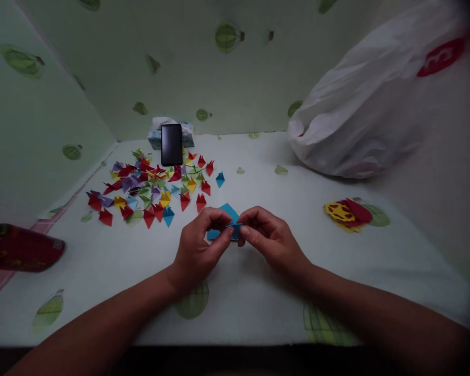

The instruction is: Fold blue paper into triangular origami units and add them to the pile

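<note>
A small folded piece of blue paper [235,230] is pinched between both hands, just above the table. My left hand [203,243] grips its left end between thumb and fingers. At the right end, the thumb and fingertips of my right hand [272,237] are closed on the same piece. Behind and under the hands lies more flat blue paper [227,210], partly covered by the fingers. To the far left of the hands spreads a pile of small folded paper pieces [156,183] in red, yellow, purple, green and blue.
A dark phone [171,144] leans against a tissue box [188,134] at the back. A red can [23,248] is at the left edge. Red and yellow cut-out pieces [347,214] lie to the right, before a large white plastic bag [360,115]. Patterned walls stand behind and left.
</note>
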Action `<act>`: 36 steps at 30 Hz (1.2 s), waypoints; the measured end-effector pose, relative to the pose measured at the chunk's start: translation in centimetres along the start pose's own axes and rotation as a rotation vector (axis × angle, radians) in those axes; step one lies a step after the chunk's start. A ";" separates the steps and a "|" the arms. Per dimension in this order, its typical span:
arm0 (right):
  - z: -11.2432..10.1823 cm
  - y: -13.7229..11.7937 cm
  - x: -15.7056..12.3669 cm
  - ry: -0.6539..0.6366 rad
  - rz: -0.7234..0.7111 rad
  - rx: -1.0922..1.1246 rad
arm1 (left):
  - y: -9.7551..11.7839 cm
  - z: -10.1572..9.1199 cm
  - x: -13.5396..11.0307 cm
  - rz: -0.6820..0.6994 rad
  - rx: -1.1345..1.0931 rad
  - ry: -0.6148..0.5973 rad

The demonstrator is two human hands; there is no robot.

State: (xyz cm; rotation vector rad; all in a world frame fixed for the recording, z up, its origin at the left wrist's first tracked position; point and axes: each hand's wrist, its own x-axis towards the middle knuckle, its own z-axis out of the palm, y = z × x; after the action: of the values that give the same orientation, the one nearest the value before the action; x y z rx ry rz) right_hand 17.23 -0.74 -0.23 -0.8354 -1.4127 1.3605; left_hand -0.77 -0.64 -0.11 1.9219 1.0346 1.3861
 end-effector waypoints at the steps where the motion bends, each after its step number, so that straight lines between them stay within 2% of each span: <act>1: 0.0 0.0 0.0 -0.004 0.000 -0.032 | -0.1 0.0 -0.1 0.030 0.018 -0.011; 3: 0.0 0.1 -0.1 0.005 -0.015 -0.101 | -0.1 0.0 -0.1 0.053 0.028 -0.016; 5: 0.0 0.0 -0.2 0.035 -0.050 -0.183 | -0.1 0.0 0.0 0.020 0.016 -0.006; 9: 0.1 -0.1 -0.4 0.096 -0.199 -0.381 | 0.1 -0.1 0.2 -0.077 0.024 -0.054; 12: 0.1 -0.1 -0.4 0.108 -0.304 -0.482 | 0.4 -0.1 0.3 -0.061 0.073 -0.073; 17: 0.2 -0.1 -0.3 0.079 -0.458 -0.564 | 0.4 0.1 0.1 0.005 0.136 -0.037; 20: 0.3 0.0 -0.3 0.022 -0.490 -0.564 | 0.2 0.1 0.0 -0.004 0.133 -0.044; 23: 0.2 0.1 -0.4 0.010 -0.456 -0.571 | 0.1 0.1 0.1 -0.054 0.111 -0.070; 28: -0.1 0.4 -0.2 0.094 -0.355 -0.528 | 0.3 0.1 0.3 -0.118 0.019 -0.123; 30: -0.3 0.3 0.0 0.074 -0.322 -0.497 | 0.4 0.1 0.4 -0.151 -0.033 -0.129; 34: -0.6 0.2 0.4 -0.044 -0.105 -0.260 | 0.5 0.0 0.5 -0.245 -0.176 -0.065; 36: -0.6 0.2 0.5 -0.053 -0.005 -0.120 | 0.4 0.0 0.5 -0.289 -0.245 -0.070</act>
State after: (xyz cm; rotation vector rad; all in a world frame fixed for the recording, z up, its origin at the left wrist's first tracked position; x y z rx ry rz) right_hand 17.63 -0.02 -0.41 -0.8781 -1.5493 1.3126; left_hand -0.60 -0.39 0.46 1.5633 1.0120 1.2115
